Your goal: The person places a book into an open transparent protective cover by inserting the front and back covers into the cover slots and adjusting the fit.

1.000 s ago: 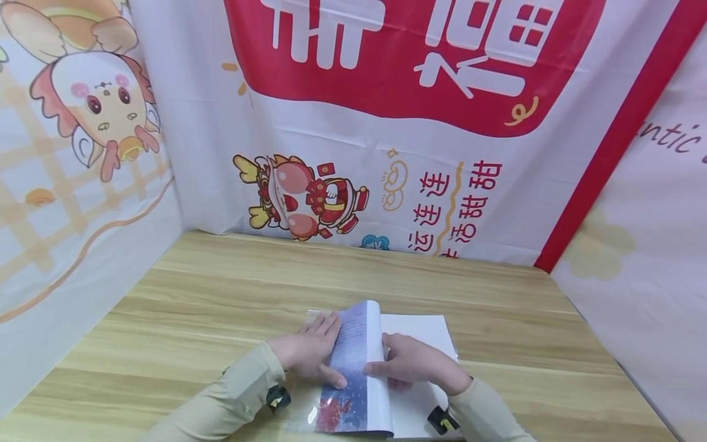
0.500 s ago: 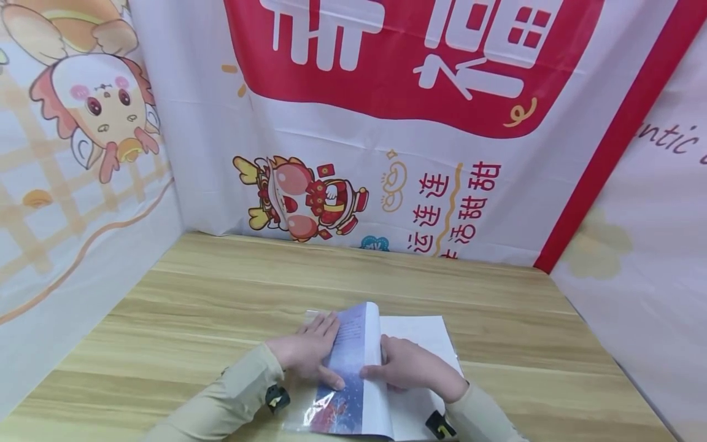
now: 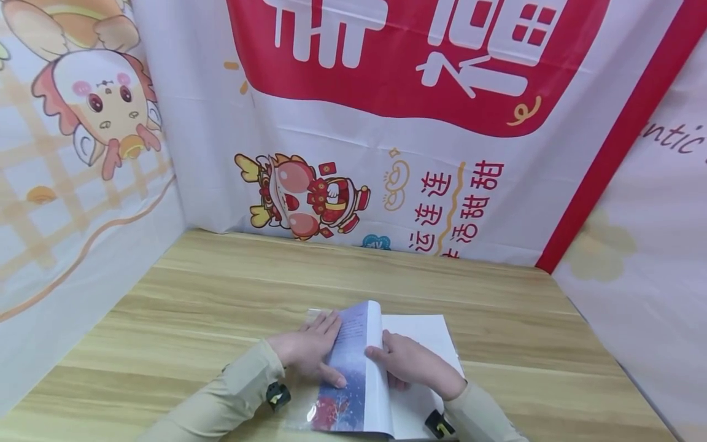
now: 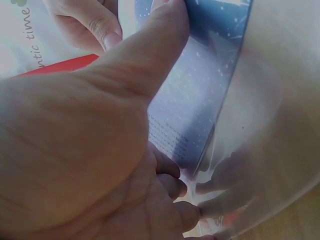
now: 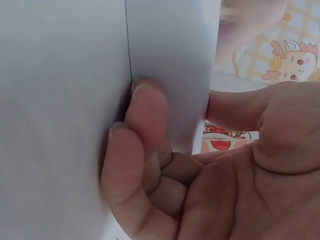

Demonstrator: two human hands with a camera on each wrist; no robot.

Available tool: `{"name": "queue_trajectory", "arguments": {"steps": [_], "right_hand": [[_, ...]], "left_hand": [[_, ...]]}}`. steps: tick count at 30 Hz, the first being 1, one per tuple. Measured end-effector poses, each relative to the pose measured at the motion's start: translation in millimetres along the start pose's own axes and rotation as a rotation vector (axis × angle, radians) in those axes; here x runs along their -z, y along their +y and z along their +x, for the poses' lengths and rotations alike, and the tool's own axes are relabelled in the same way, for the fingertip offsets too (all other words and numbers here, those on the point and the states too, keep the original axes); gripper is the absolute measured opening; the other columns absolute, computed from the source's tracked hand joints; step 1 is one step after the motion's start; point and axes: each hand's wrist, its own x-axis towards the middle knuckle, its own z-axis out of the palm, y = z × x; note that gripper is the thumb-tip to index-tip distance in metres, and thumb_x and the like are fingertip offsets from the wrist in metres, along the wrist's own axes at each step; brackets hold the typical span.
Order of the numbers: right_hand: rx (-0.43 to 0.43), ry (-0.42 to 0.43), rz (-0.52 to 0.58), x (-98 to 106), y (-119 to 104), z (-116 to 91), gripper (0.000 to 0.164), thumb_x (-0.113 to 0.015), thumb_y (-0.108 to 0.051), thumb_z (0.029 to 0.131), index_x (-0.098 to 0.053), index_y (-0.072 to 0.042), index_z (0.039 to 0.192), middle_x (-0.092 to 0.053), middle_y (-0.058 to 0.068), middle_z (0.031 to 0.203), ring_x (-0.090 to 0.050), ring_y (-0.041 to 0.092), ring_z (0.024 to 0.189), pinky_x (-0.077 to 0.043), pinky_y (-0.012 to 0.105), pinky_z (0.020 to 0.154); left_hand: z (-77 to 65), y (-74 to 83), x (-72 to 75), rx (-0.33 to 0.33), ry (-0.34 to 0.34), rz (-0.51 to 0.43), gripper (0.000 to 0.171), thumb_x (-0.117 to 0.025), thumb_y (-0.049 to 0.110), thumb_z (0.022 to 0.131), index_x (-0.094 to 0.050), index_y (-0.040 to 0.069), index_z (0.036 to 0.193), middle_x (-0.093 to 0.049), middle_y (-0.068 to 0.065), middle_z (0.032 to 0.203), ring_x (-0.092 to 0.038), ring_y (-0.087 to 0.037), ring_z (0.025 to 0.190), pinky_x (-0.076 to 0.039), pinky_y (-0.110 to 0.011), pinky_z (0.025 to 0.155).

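Observation:
A thin book lies on the table, its blue-purple printed cover (image 3: pixel 353 393) bent over to the left in a rounded fold, white on the bend. To the right of the fold is a white page (image 3: pixel 422 325). Clear plastic film (image 4: pixel 270 95) sticks out past the cover's left edge. My left hand (image 3: pixel 309 353) presses on the cover and film, its fingers straight and thumb spread. With the thumb on the outside of the fold and curled fingers (image 5: pixel 122 165) inside, my right hand (image 3: pixel 417 365) pinches the bent cover.
The wood-grain table (image 3: pixel 232 288) extends to a white cloth backdrop (image 3: pixel 210 123) with red lettering and cartoon figures. A second printed cloth (image 3: pixel 33 245) hangs at the left, another (image 3: pixel 652 276) at the right. Black straps (image 3: pixel 278 396) circle both sleeves.
My right thumb has shifted slightly up along the bent cover, away from me. The left hand stays in place on the cover and film.

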Motion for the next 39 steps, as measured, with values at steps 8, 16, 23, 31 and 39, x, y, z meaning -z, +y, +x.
{"name": "queue_trajectory", "arguments": {"steps": [8, 16, 23, 31, 39], "right_hand": [[-0.009, 0.005, -0.029, 2.6, -2.6, -0.7, 0.043, -0.053, -0.035, 0.097, -0.050, 0.004, 0.114, -0.055, 0.006, 0.059, -0.053, 0.017, 0.046, -0.044, 0.031, 0.042], [-0.016, 0.016, -0.054, 1.0, -3.3, -1.9, 0.047, -0.053, -0.036, 0.097, -0.049, 0.007, 0.116, -0.055, 0.006, 0.058, -0.052, 0.017, 0.045, -0.044, 0.031, 0.042], [-0.033, 0.026, -0.092, -0.3, -5.8, -1.6, 0.045, -0.054, -0.036, 0.097, -0.050, 0.007, 0.111, -0.054, 0.006, 0.058, -0.051, 0.016, 0.044, -0.043, 0.030, 0.042], [-0.043, -0.004, -0.068, 3.7, -0.2, 1.1, 0.041, -0.056, -0.035, 0.096, -0.051, 0.003, 0.109, -0.056, 0.006, 0.062, -0.056, 0.018, 0.049, -0.046, 0.031, 0.044], [-0.062, 0.023, -0.138, -2.9, -2.5, 0.7, 0.055, -0.053, -0.038, 0.097, -0.046, 0.011, 0.121, -0.054, 0.004, 0.060, -0.052, 0.015, 0.046, -0.043, 0.029, 0.043]], "left_hand": [[-0.8, -1.3, 1.4, -0.013, 0.007, -0.014, 0.118, -0.065, 0.065, 0.072, -0.012, -0.009, 0.147, -0.003, -0.025, 0.153, -0.005, -0.039, 0.140, -0.009, -0.048, 0.110], [0.6, -2.8, 0.0, -0.011, 0.001, -0.008, 0.119, -0.065, 0.066, 0.071, -0.012, -0.008, 0.147, -0.003, -0.025, 0.153, -0.004, -0.039, 0.140, -0.009, -0.049, 0.110], [-0.2, -0.6, 1.0, -0.009, 0.003, -0.011, 0.118, -0.068, 0.063, 0.071, -0.013, -0.009, 0.147, -0.004, -0.025, 0.153, -0.005, -0.039, 0.140, -0.010, -0.050, 0.110], [1.6, -3.2, 1.1, -0.012, 0.003, -0.004, 0.118, -0.066, 0.065, 0.072, -0.012, -0.009, 0.147, -0.003, -0.026, 0.153, -0.004, -0.038, 0.141, -0.009, -0.047, 0.110], [3.0, -6.0, -1.0, -0.019, 0.004, 0.002, 0.119, -0.066, 0.065, 0.072, -0.012, -0.009, 0.147, -0.003, -0.025, 0.153, -0.003, -0.039, 0.141, -0.009, -0.047, 0.110]]}}
